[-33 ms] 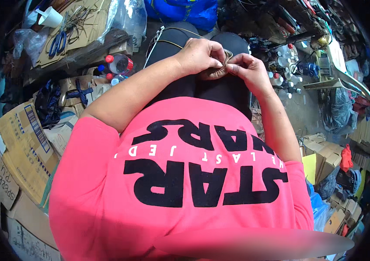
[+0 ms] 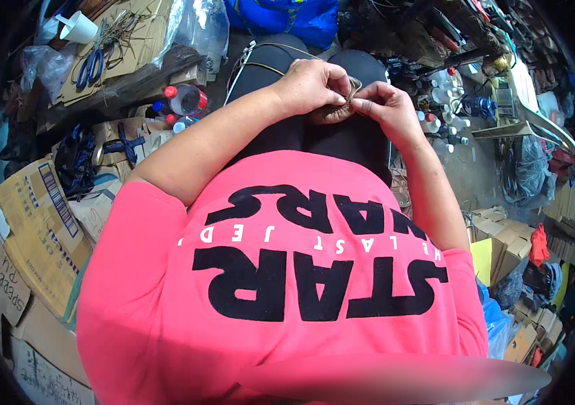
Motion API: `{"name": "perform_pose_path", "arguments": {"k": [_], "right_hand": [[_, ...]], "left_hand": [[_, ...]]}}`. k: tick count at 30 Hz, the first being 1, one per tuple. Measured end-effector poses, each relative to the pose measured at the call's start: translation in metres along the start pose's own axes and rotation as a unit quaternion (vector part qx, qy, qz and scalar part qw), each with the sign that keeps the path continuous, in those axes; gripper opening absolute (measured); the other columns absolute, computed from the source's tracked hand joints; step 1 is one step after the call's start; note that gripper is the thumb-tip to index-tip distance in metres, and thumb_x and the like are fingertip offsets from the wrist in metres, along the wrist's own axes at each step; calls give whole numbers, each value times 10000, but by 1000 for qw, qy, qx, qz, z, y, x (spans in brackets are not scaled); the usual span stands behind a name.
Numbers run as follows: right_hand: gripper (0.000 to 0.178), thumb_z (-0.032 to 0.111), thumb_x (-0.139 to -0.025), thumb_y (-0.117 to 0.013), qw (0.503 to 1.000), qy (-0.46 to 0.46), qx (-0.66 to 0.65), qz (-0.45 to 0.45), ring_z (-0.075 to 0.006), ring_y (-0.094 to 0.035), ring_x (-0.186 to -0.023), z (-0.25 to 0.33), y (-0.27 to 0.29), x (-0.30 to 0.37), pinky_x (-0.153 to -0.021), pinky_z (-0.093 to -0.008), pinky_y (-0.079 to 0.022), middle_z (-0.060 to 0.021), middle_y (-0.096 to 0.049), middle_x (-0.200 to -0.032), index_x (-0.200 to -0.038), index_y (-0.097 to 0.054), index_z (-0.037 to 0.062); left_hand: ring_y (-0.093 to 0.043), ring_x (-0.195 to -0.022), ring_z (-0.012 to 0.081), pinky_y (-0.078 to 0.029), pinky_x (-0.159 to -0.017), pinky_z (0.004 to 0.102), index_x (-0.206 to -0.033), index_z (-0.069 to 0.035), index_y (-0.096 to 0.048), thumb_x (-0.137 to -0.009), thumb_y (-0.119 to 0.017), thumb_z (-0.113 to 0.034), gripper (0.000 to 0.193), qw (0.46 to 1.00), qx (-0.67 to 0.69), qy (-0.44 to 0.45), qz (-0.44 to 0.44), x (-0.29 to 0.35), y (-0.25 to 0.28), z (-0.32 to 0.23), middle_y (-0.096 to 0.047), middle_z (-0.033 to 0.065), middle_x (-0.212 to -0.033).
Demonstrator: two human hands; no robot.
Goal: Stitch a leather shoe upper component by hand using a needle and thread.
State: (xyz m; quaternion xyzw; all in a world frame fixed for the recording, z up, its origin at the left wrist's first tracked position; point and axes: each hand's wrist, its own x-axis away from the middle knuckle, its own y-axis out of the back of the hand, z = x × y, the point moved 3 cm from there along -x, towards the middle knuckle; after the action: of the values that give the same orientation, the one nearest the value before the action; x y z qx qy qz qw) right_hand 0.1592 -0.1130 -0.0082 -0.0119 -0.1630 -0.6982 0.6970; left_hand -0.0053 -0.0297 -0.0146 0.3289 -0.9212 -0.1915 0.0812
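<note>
Over my lap, both hands meet at a small brown, leather-looking piece with a curled tan strip or loop standing up from it. My left hand is closed, thumb and fingers pinching the piece from the left. From the right, my right hand pinches its edge between thumb and forefinger. The fingers partly cover the piece, so its exact kind cannot be made out. A thin tan cord stretches across my left knee, beyond my left hand.
On the left, blue-handled scissors and a white cup rest on cardboard over a wooden bench. Cardboard boxes lie below. Plastic bottles stand left of my legs, more bottles at right. A blue bag lies ahead.
</note>
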Motion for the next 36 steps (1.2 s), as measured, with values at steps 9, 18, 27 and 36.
{"name": "perform_pose_path", "arguments": {"k": [9,18,27,36], "right_hand": [[98,102,-805,-703,999,-3,-21,35,-52,-517,-747,-7,23,2,-654,-199,-416,19,-577,-786,-822,-636,32],[141,147,-870,-639,998,-23,16,57,-55,-492,-773,13,42,45,-688,-211,-409,48,-515,-801,-913,-564,35],[183,202,-838,-645,886,101,438,-115,-252,-617,-754,31,49,-10,-670,-338,-477,-101,-605,-841,-900,-613,33],[81,162,-821,-564,820,200,533,63,-278,-619,-823,57,-6,5,-779,-415,-421,-87,-639,-776,-874,-598,111]], "left_hand": [[-584,-795,234,-454,-722,327,-813,-67,-646,-735,-697,-133,114,976,-199,-81,-40,15,25,-10,-616,77,-759],[-615,-795,353,-477,-683,400,-912,-50,-590,-850,-565,-139,111,972,-198,-98,78,3,9,-23,-638,172,-828],[-604,-787,357,-474,-682,416,-894,-67,-595,-844,-580,-161,108,959,-234,-141,74,0,9,-23,-611,170,-784],[-605,-781,363,-474,-663,422,-908,-71,-580,-849,-574,-162,109,957,-239,-145,77,4,18,-16,-613,174,-790]]}}
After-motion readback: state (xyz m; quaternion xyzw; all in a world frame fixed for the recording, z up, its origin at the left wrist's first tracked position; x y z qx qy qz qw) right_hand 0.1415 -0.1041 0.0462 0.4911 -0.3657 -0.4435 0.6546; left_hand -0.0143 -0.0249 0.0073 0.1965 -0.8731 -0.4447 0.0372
